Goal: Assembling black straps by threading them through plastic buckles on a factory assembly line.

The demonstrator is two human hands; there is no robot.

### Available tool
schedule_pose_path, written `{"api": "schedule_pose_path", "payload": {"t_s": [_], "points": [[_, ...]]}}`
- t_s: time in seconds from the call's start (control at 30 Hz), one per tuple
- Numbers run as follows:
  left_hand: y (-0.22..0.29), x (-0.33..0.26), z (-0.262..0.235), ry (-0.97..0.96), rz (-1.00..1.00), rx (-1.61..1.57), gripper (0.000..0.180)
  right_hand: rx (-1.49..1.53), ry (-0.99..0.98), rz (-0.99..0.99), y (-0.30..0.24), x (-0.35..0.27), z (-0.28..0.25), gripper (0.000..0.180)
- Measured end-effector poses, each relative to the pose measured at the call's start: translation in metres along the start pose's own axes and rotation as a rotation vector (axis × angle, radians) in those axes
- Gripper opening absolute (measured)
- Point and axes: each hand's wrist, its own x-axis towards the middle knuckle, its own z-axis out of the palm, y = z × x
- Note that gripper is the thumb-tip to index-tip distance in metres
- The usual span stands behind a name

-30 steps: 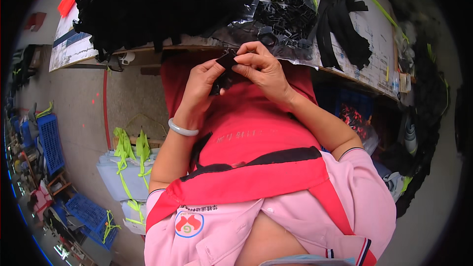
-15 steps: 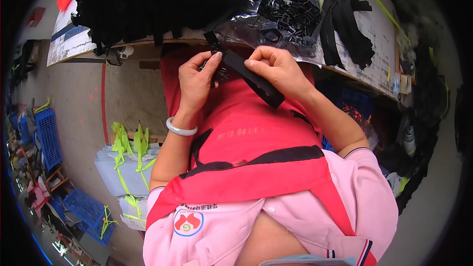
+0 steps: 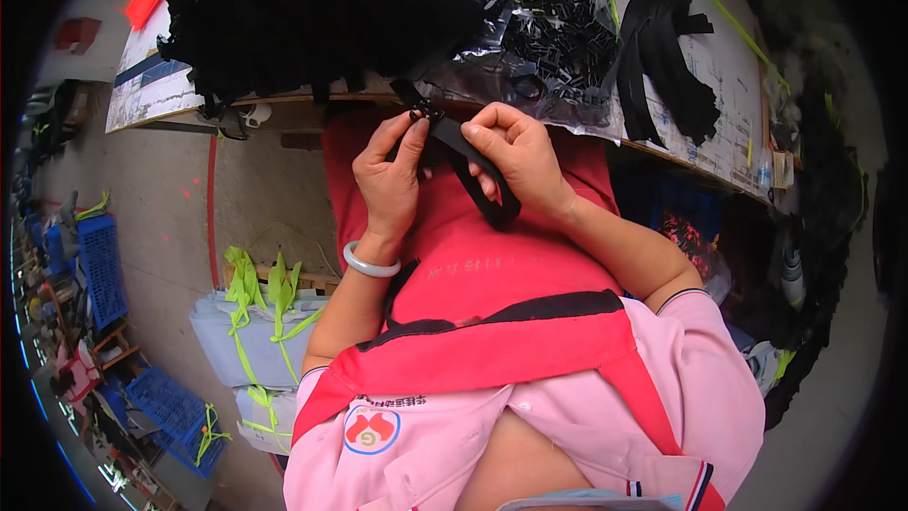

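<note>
My left hand, with a pale bangle on its wrist, pinches a small black buckle between thumb and forefinger above my red apron. A black webbing strap runs from that buckle to my right hand. The right thumb and fingers are closed on the strap, close to the buckle. Below the hand, the rest of the strap hangs in a loop over the apron. How the webbing passes through the buckle is too small to make out.
On the worktable ahead lies a big heap of black straps. A clear plastic bag of black buckles sits beside it, with more loose black straps to the right. Bundles tied with lime ribbon and blue crates stand at left.
My right hand has shifted left along the strap toward the buckle, its fingers now curled under it. The strap's loop hangs lower and closer in. The whole view has shifted slightly.
</note>
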Motion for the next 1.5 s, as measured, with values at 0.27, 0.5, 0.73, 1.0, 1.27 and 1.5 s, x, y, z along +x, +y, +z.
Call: {"api": "schedule_pose_path", "payload": {"t_s": [0.27, 0.5, 0.73, 1.0, 1.27, 1.5], "points": [[-0.004, -0.009, -0.004, -0.01, 0.033, -0.07, 0.015, -0.044, 0.005, -0.037, 0.014, 0.009, 0.009, 0.02], [0.0, -0.006, -0.005, 0.004, 0.062, -0.095, 0.016, -0.16, 0.066, -0.229, 0.014, 0.011, 0.024, 0.023], [-0.005, -0.003, -0.013, 0.057, -0.133, -0.303, 0.02, -0.209, 0.001, -0.284, 0.018, 0.017, 0.028, 0.022], [-0.006, -0.007, -0.022, -0.027, -0.014, -0.095, 0.015, -0.186, -0.061, -0.045, 0.019, 0.039, 0.015, 0.019], [0.035, -0.011, -0.059, -0.521, -0.127, 0.078, 0.013, -0.455, -0.245, -0.019, -0.029, 0.054, 0.001, 0.017], [0.14, 0.025, -0.088, -0.347, -0.093, 0.058, 0.016, -0.628, 0.257, -0.94, -0.248, 0.155, -0.022, 0.031]]}}
